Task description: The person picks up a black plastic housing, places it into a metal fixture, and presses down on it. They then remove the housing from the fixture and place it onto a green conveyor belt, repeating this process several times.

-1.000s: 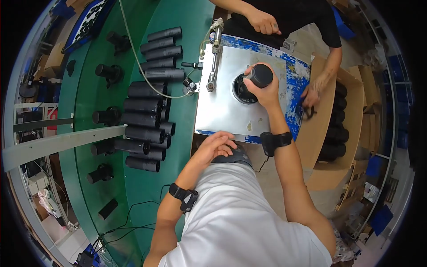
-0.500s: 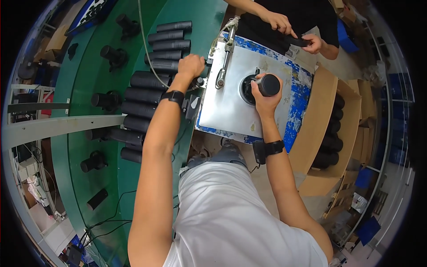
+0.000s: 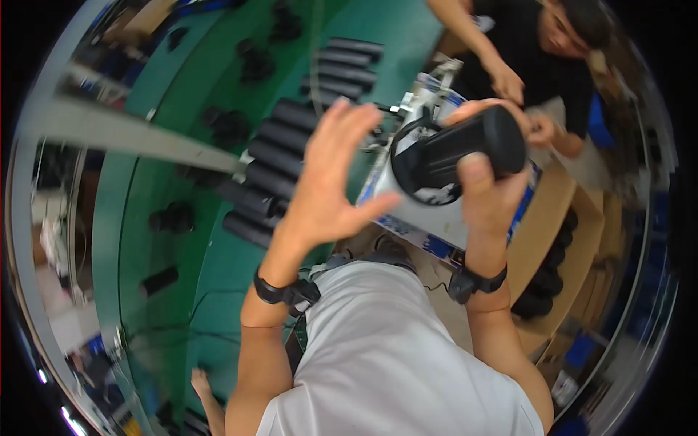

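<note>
Fingers [image 3: 477,173] of the right hand [image 3: 496,203] were wrapped around the black cylinder [image 3: 458,149], tilted over the silver plate [image 3: 436,224] with its flared ring [image 3: 404,178] toward the left hand [image 3: 325,190]. That hand (a little blurred to my eye) was splayed wide, near black tubes [image 3: 280,142] on the green bench [image 3: 222,309].

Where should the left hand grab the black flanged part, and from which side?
Probably the rim of its wide ring, from the left. The part lies tilted with that end toward the open left hand, while the right hand holds the barrel between thumb and fingers, leaving the ring's left edge clear.
</note>
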Demonstrator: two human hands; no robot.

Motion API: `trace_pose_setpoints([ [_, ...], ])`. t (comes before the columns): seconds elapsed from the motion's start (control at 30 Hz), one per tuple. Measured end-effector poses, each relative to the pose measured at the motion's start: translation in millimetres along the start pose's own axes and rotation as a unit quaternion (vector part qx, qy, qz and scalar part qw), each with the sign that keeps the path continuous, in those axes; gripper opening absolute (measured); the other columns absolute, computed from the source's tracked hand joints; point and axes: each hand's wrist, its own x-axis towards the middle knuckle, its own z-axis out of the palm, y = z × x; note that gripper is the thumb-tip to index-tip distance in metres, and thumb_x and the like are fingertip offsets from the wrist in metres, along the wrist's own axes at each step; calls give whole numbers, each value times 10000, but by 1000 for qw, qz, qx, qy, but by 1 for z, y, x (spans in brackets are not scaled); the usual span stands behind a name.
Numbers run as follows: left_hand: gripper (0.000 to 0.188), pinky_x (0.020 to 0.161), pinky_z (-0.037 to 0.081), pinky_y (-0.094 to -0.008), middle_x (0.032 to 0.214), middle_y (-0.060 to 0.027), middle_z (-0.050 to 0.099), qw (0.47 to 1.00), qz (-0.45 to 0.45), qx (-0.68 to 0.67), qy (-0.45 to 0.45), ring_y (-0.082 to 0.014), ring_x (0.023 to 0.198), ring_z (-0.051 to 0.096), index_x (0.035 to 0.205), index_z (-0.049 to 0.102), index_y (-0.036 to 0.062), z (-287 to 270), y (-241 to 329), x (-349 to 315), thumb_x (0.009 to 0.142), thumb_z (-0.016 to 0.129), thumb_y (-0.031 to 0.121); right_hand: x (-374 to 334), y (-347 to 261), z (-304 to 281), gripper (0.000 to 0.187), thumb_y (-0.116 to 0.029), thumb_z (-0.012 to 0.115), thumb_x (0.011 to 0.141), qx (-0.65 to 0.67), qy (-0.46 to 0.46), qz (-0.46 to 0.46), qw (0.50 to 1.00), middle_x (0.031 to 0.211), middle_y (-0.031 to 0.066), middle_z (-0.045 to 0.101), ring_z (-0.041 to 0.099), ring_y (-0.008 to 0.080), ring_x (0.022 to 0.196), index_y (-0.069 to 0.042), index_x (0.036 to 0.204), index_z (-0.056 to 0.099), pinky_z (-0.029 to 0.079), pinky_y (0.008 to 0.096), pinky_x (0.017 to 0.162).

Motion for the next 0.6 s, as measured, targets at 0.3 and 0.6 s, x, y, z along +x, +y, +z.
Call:
trace_pose_setpoints([
  [0.3, 644, 841, 483, -351, 1018, -135, 641, 814, -431, -15, 390, -213, 972, 605, 1151, 499, -6, -68, -77, -200, 686, 841, 279, -63, 37, 119, 563, -203, 670, 798, -124, -430, 52, 893, 1387, 153, 459, 355, 322, 1351, -17, 1304, 509, 241, 414, 1114],
  [0.6, 515, 874, 442, -306, 1048, -58, 600, 703, -357, -19, 615, -154, 956, 562, 1149, 521, -7, -179, -222, -369, 745, 810, 131, -117, 98, 81, 323, -101, 592, 897, -49, -396, 370, 839, 1221, 86, 585, 524, 157, 1154, -4, 1203, 555, 398, 308, 972],
])
